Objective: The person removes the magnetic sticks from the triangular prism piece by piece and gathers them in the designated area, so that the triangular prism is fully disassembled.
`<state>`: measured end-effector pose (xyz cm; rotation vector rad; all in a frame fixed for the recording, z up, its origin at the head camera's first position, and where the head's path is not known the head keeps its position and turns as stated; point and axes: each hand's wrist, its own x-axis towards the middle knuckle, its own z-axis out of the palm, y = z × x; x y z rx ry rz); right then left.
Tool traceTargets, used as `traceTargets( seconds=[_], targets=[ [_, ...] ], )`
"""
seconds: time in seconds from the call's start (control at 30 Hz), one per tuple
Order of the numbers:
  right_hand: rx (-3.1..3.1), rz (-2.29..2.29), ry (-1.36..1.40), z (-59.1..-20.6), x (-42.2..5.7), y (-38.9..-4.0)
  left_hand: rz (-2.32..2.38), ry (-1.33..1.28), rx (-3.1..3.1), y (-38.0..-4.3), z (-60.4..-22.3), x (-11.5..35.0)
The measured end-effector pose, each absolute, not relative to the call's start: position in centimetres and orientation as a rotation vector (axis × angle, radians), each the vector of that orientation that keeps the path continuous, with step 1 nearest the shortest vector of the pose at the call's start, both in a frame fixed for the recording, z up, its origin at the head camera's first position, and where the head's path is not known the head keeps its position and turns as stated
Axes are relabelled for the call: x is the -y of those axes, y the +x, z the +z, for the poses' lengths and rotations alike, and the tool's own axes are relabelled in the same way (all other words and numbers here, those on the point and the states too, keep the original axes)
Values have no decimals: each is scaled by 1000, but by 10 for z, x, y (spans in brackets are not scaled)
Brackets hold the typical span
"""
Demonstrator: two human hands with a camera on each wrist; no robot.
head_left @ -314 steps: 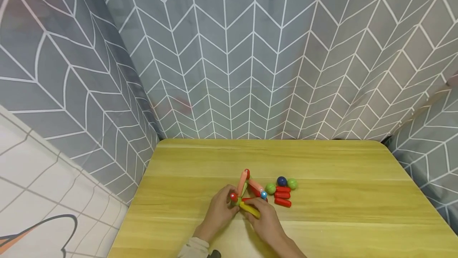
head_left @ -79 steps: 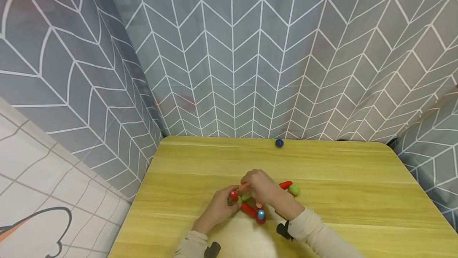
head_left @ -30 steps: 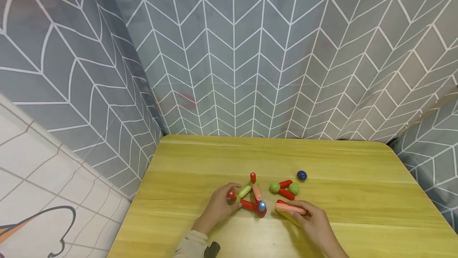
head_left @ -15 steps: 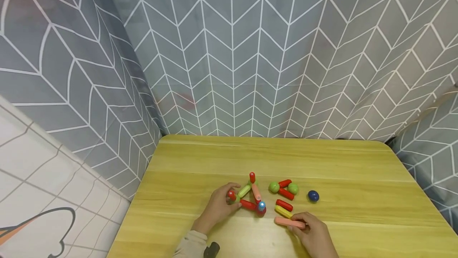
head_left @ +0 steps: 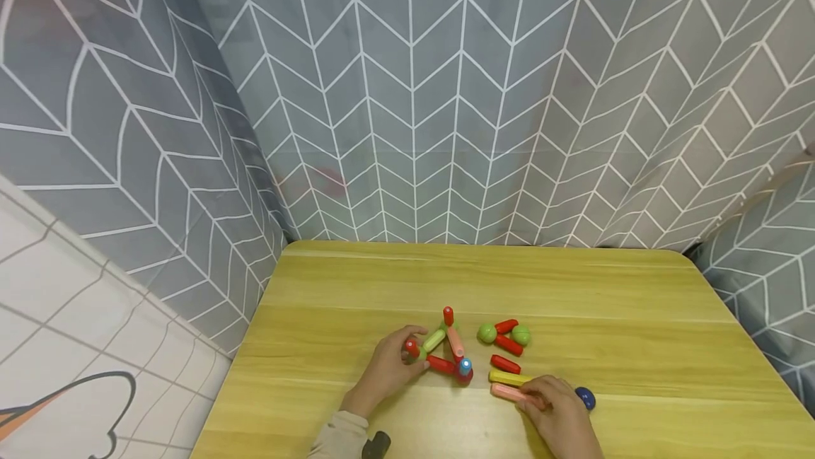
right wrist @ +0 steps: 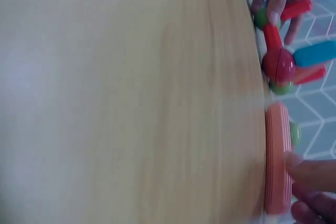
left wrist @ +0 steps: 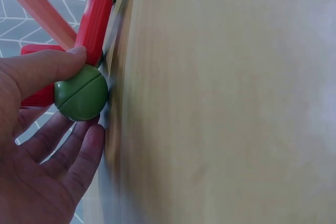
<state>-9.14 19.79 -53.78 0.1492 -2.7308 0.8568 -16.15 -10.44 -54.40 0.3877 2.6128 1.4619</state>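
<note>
A construction toy of rods and balls forms an upright-cornered triangle on the table. My left hand (head_left: 385, 371) holds its left corner, thumb and fingers around the green ball (left wrist: 82, 93). A red rod (head_left: 441, 364) runs from there to the dark red ball (head_left: 464, 377), which bears a blue rod (right wrist: 316, 53). A light green rod (head_left: 435, 341) and a salmon rod (head_left: 455, 340) make the other sides. My right hand (head_left: 560, 413) pinches a loose salmon rod (right wrist: 277, 153) lying close beside a yellow rod (head_left: 506, 378). The dark blue ball (head_left: 585, 397) lies just right of that hand.
Beyond the yellow rod lies a loose red rod (head_left: 506, 363). Farther back, two red rods (head_left: 508, 344) lie between a green ball (head_left: 487, 333) and another green ball (head_left: 521, 334). A patterned curtain (head_left: 433, 126) hangs behind the wooden table (head_left: 637, 317).
The yellow rod and one salmon rod have come from the structure to the right side. The blue ball rolled to the back edge, then nearer. The right hand shifted the salmon rod beside the yellow.
</note>
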Motion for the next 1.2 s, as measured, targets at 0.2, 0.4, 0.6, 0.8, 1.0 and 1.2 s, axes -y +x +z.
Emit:
traceTargets(
  seconds=[0.2, 0.4, 0.6, 0.8, 1.0, 1.2],
  targets=[
    [2676, 811, 32, -535, -224, -80, 1484, 378, -2603, -162, -544, 104],
    [2618, 795, -148, -545, -251, -62, 1478, 386, -2617, -162, -545, 105],
    [2646, 919, -406, -557, -260, -54, 1461, 382, -2631, -163, -547, 105],
    [2489, 979, -511, -567, -260, -56, 1455, 374, -2633, -162, -547, 104],
    [2321, 914, -391, -577, -263, -67, 1469, 365, -2633, -162, -547, 104],
    [2530, 949, -280, -576, -265, -71, 1467, 366, -2628, -163, -547, 104]
  ],
)
